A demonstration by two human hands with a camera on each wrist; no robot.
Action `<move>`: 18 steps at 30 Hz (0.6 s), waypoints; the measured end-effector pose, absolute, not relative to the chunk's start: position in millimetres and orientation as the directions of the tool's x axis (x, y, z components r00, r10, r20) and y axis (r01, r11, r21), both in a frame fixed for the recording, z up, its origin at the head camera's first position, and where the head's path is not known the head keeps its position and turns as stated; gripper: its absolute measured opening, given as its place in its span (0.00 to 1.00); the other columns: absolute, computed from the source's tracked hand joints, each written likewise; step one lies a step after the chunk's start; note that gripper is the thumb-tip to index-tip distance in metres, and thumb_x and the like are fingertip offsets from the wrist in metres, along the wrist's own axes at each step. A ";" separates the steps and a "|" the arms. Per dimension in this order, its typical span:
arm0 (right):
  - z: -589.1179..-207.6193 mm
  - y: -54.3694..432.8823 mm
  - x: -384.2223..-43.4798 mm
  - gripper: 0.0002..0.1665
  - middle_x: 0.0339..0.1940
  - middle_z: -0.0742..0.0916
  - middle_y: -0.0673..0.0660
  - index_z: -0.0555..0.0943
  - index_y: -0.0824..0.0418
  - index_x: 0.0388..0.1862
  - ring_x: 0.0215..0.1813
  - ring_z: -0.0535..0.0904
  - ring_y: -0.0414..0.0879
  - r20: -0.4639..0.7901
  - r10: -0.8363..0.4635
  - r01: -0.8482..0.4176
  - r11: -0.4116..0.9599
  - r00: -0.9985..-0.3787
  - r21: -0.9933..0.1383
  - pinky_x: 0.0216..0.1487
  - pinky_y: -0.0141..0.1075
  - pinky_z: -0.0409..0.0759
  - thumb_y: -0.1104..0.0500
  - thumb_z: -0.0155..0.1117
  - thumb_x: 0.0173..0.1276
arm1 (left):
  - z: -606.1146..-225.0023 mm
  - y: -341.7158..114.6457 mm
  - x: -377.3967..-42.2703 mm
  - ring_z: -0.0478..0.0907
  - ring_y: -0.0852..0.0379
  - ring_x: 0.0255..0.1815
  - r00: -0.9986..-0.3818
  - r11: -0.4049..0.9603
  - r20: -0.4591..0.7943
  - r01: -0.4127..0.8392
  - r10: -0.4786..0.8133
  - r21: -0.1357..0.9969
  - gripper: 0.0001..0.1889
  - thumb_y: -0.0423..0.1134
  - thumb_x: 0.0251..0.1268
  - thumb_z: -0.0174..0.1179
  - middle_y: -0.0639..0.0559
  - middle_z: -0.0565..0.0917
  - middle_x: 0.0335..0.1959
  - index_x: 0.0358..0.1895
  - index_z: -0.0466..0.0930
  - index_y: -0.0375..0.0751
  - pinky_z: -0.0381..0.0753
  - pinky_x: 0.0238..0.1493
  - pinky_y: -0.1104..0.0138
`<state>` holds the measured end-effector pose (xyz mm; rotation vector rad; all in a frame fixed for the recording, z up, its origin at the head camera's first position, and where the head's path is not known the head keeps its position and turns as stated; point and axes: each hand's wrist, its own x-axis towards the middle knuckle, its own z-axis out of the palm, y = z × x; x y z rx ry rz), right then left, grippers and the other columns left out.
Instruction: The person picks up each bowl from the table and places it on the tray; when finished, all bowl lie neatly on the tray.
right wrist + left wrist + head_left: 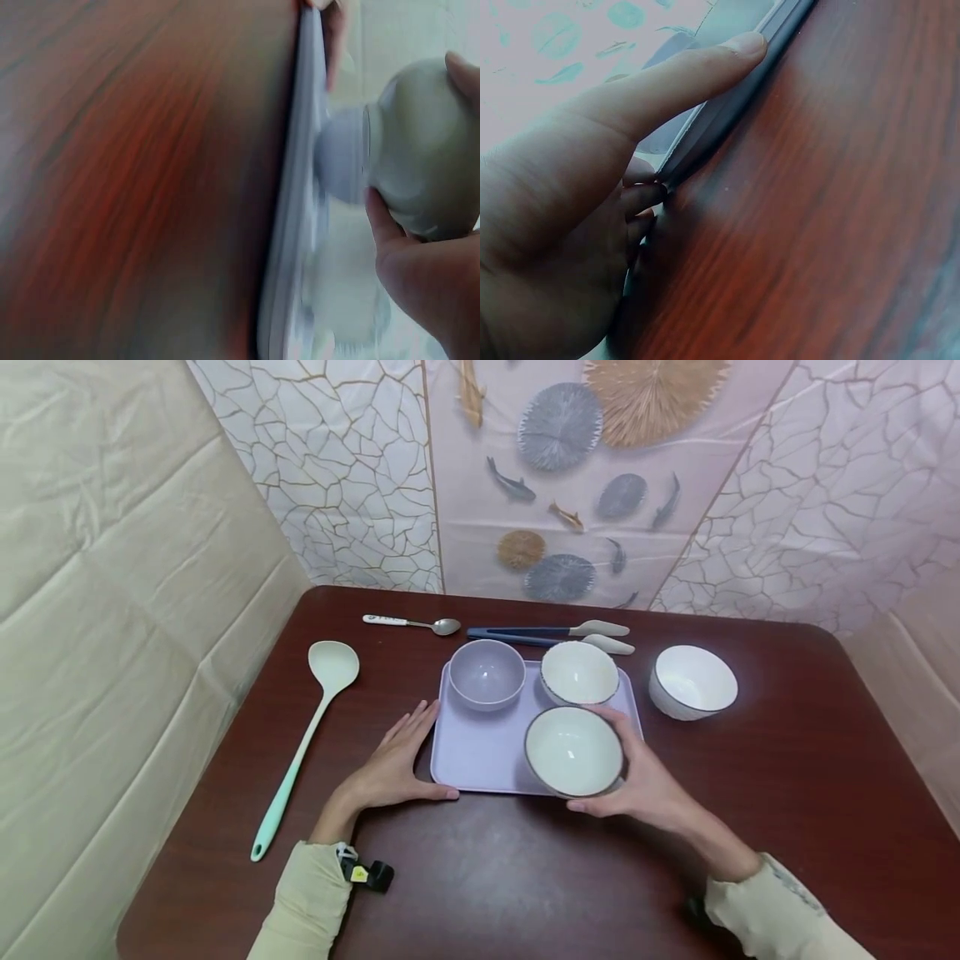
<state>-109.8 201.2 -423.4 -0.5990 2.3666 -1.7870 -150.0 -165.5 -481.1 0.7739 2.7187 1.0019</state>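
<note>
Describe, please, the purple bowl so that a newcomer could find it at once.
On the dark table, find the pale purple tray beside the left hand. The purple bowl sits near the tray's far left corner. Its colour sets it apart: the other three bowls are whitish inside.

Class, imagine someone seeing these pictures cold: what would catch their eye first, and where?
Probably the dark-rimmed bowl that the right hand grips above the front right of the lilac tray. Next come the purple bowl and a white bowl along the tray's back, with the left hand at its left end. Then the long green ladle at the left of the table.
</note>
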 end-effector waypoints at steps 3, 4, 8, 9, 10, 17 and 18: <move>-430.0 179.6 -116.9 0.68 0.67 0.72 0.53 0.56 0.54 0.74 0.64 0.69 0.51 0.121 -0.391 -0.212 0.200 -0.912 -0.957 0.60 0.32 0.72 0.64 0.88 0.36 | -480.4 -165.5 -149.6 0.36 0.53 0.79 -0.858 0.647 0.044 0.418 0.512 0.637 0.69 0.71 0.40 0.70 0.49 0.45 0.80 0.80 0.39 0.42 0.37 0.75 0.56; -432.6 173.7 -119.2 0.68 0.67 0.72 0.52 0.56 0.54 0.74 0.64 0.70 0.50 0.113 -0.396 -0.203 0.193 -0.911 -0.960 0.60 0.33 0.72 0.64 0.88 0.37 | -480.0 -165.2 -149.8 0.36 0.53 0.79 -0.858 0.648 0.042 0.417 0.512 0.638 0.68 0.71 0.41 0.71 0.49 0.45 0.80 0.80 0.39 0.42 0.37 0.75 0.56; -439.0 153.7 -125.9 0.67 0.68 0.72 0.52 0.56 0.54 0.73 0.65 0.70 0.49 0.105 -0.414 -0.204 0.202 -0.904 -0.958 0.64 0.32 0.66 0.62 0.88 0.36 | -478.8 -164.1 -150.3 0.37 0.52 0.79 -0.855 0.648 0.050 0.428 0.517 0.630 0.68 0.70 0.41 0.72 0.47 0.45 0.80 0.79 0.39 0.41 0.38 0.75 0.55; -439.2 149.4 -126.7 0.67 0.68 0.72 0.52 0.56 0.54 0.72 0.65 0.70 0.48 0.101 -0.415 -0.202 0.208 -0.904 -0.957 0.65 0.32 0.65 0.62 0.88 0.36 | -478.7 -164.0 -150.4 0.37 0.52 0.79 -0.854 0.648 0.052 0.431 0.517 0.628 0.68 0.70 0.41 0.71 0.47 0.45 0.80 0.79 0.39 0.41 0.38 0.75 0.55; -438.6 145.3 -127.1 0.67 0.68 0.72 0.52 0.56 0.55 0.72 0.65 0.69 0.48 0.094 -0.415 -0.196 0.211 -0.905 -0.958 0.65 0.32 0.65 0.63 0.88 0.36 | -478.5 -163.9 -150.5 0.37 0.51 0.79 -0.853 0.648 0.054 0.434 0.518 0.626 0.68 0.70 0.41 0.71 0.47 0.45 0.80 0.79 0.39 0.41 0.38 0.75 0.55; -417.7 119.8 -121.9 0.65 0.66 0.71 0.62 0.54 0.67 0.69 0.64 0.70 0.55 0.087 -0.428 -0.200 0.227 -0.900 -0.953 0.67 0.41 0.64 0.68 0.86 0.36 | -477.5 -165.1 -148.7 0.37 0.51 0.79 -0.854 0.643 0.052 0.427 0.517 0.636 0.68 0.69 0.41 0.72 0.46 0.46 0.80 0.79 0.40 0.39 0.38 0.75 0.55; -417.3 117.3 -122.0 0.65 0.66 0.71 0.63 0.54 0.67 0.69 0.64 0.70 0.55 0.090 -0.427 -0.206 0.234 -0.900 -0.950 0.66 0.44 0.64 0.68 0.86 0.35 | -477.6 -165.6 -148.4 0.37 0.51 0.79 -0.855 0.642 0.053 0.428 0.517 0.637 0.68 0.69 0.41 0.72 0.46 0.46 0.80 0.79 0.40 0.39 0.38 0.75 0.55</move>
